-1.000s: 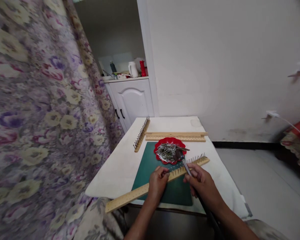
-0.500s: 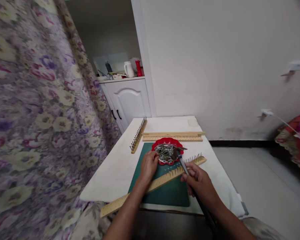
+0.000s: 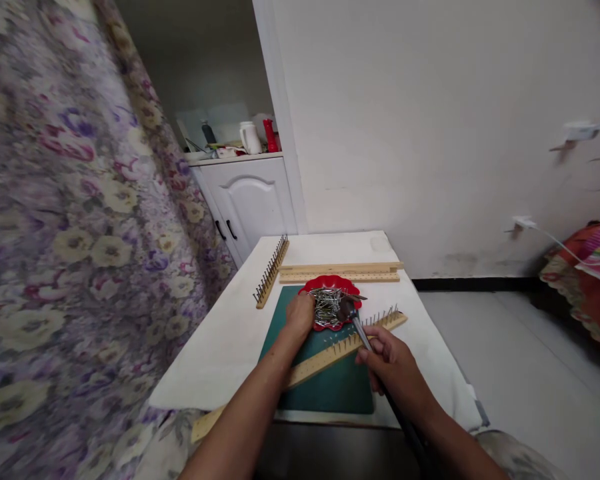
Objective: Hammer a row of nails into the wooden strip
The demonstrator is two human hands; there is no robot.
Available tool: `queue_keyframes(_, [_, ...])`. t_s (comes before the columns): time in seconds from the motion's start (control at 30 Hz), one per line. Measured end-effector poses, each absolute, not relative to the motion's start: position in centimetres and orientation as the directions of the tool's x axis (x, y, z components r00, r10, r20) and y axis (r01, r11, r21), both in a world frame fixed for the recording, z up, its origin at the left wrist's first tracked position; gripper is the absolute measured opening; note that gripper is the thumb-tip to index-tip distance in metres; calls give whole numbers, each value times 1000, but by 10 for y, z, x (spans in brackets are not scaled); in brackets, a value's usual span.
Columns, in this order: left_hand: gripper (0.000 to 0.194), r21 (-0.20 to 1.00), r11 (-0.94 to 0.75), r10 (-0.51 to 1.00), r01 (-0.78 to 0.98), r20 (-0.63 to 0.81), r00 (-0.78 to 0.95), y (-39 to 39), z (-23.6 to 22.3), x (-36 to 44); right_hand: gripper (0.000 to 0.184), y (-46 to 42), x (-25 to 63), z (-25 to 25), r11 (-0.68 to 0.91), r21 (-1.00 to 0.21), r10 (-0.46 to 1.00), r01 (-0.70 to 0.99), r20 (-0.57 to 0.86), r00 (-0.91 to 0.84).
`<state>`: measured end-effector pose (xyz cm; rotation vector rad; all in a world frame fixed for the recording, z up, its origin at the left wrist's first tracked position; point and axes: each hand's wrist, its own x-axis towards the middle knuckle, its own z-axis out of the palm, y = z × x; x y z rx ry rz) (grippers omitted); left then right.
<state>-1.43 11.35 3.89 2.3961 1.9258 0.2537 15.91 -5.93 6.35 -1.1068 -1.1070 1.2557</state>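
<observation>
My right hand [image 3: 393, 363] is closed round the handle of a hammer [image 3: 353, 315], whose head hovers by the red dish. My left hand [image 3: 300, 312] reaches into the left side of the red dish [image 3: 330, 285], which holds a heap of nails [image 3: 327, 307]. Its fingers are curled down among the nails; what they hold is hidden. A long wooden strip [image 3: 325, 357] lies diagonally across a green cutting mat [image 3: 340, 387], with a row of nails standing along its right half.
A small white table [image 3: 230, 343] carries everything. A second nailed strip [image 3: 270, 272] lies at the back left, plain wooden strips [image 3: 340, 272] behind the dish. Floral curtain [image 3: 70, 233] hangs close on the left, white wall behind, a white cabinet [image 3: 247, 200] beyond.
My left hand left the diagonal wooden strip and moved forward into the red dish of nails. My right hand with the hammer stayed about where it was.
</observation>
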Motion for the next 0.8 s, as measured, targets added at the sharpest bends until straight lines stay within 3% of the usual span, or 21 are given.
queue_keyframes(0.2, [26,123,-238,969,963,95,228,107,44,-11,23,-60,160,61,25,-989,1000,-145,25,4])
queue_keyframes(0.43, [22,141,-317,928,938,251,276,77,57,-17,26,-58,159,62,50,-981,999,-187,45,30])
queue_keyframes(0.53, [17,251,-379,895,891,344,284,53,62,-20,29,-57,157,63,58,-979,997,-198,49,52])
queue_keyframes(0.67, [16,503,-511,848,697,430,311,7,62,-15,32,-56,156,63,75,-978,995,-195,62,75])
queue_keyframes(0.8, [13,643,-523,852,560,422,311,-33,56,-3,34,-56,153,60,78,-979,994,-188,64,83])
